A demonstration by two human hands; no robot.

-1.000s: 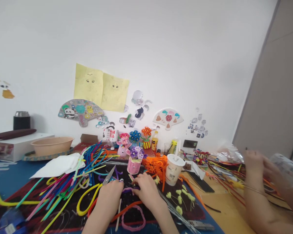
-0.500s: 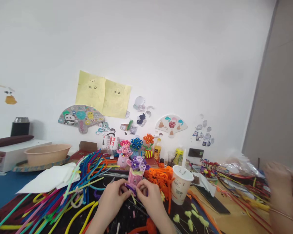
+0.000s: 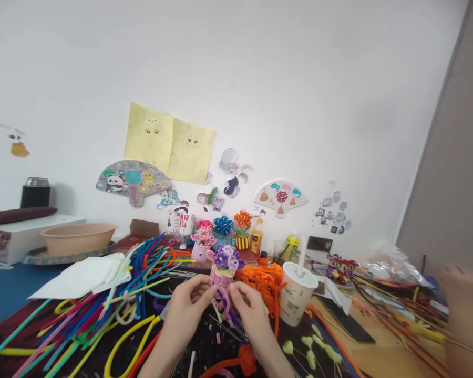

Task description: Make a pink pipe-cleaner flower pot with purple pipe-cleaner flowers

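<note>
Between my two hands are bent purple and pink pipe cleaners [image 3: 225, 302], looped together with a pale yellow-green end hanging below. My left hand [image 3: 191, 302] pinches them at the left with thumb and forefinger. On the other side my right hand [image 3: 250, 307] is closed with its fingertips at the right of the loop; the exact grip point is partly hidden. Just behind my fingertips stands a pink pipe-cleaner pot [image 3: 222, 274] with purple and lilac flowers [image 3: 226, 257].
Loose coloured pipe cleaners [image 3: 82, 325] spread on the left beside white paper [image 3: 76, 278]. To the right are an orange pipe-cleaner heap [image 3: 260, 278], a lidded paper cup [image 3: 297, 294] with a straw and yellow-green pieces [image 3: 311, 349]. Another person's blurred hand [image 3: 457, 283] is at far right.
The purple and pink strands now show as an open loop between my fingers, and my hands are slightly farther apart. The view has shifted a little. The other person's hand has moved slightly.
</note>
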